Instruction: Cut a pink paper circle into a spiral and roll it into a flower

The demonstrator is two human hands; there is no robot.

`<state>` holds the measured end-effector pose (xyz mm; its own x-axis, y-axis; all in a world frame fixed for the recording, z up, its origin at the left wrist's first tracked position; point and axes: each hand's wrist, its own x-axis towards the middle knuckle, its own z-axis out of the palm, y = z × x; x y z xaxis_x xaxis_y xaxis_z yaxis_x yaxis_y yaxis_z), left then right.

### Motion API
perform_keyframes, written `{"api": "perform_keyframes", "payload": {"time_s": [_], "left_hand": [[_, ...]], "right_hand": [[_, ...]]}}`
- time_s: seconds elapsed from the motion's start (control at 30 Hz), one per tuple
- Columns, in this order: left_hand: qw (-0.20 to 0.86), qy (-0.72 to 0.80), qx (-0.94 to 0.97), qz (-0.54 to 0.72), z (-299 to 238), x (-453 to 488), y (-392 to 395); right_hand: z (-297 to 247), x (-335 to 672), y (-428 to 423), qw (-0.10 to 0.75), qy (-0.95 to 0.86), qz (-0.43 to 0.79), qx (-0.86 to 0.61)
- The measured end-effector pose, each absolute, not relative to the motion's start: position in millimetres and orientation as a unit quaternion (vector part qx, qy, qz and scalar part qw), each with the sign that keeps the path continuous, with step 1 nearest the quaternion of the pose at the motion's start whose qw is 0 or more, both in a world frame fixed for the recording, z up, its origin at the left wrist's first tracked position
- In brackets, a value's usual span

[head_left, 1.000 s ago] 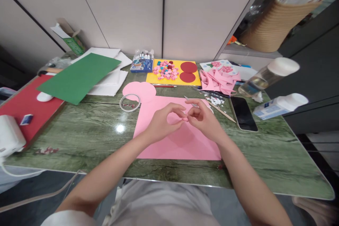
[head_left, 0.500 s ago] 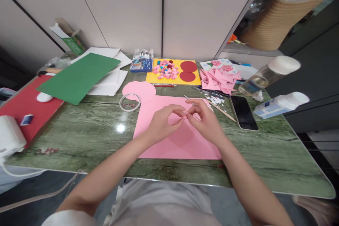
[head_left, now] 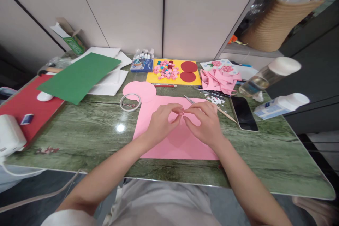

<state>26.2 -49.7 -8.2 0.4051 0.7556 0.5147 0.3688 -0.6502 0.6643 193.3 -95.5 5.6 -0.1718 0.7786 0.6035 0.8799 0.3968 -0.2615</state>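
Steadying a tiny scrap of pink material (head_left: 182, 113), our left hand (head_left: 161, 122) keeps thumb and forefinger narrow around it, just above the flat pink rectangular sheet (head_left: 176, 144). Handling so small a piece well, we judge, calls for light, even pressure: the left fingertips serve as the anchor, while the right ones make the fine adjustments without tugging. Level wrists and gentle contact should spare it from creasing or slipping out.

As for position, the scrap sits right at the left fingertips, mostly covered by them, so we cannot make out its shape. Our right hand (head_left: 206, 123) faces it from the other side, thumb and forefinger curved with a small gap between their tips, the forefinger nearest the scrap; whether those tips grip it, we cannot tell. Just beyond the right fingers lie pointed silver-bladed scissors (head_left: 189, 99), partly hidden, and well off to our left rests a pale ring-shaped roll of tape (head_left: 121, 103).
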Motion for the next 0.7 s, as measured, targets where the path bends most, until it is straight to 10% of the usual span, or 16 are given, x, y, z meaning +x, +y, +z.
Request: {"api": "perform_keyframes", "payload": {"time_s": [0.17, 0.4, 0.7], "left_hand": [[0.274, 0.357, 0.785, 0.425, -4.7, 27.4, -52.2], [0.620, 0.331, 0.598, 0.384, 1.6, 26.2, -40.3], [0.846, 0.283, 0.434, 0.125, -4.9, 15.4, -23.5]], "right_hand": [[6.1, 192.6, -96.2, 0.345, -0.762, -0.073, -0.543], [19.6, 199.8, -95.8, 0.433, -0.710, 0.101, -0.546], [22.5, 212.8, -89.8, 0.310, -0.762, 0.299, -0.483]]}}
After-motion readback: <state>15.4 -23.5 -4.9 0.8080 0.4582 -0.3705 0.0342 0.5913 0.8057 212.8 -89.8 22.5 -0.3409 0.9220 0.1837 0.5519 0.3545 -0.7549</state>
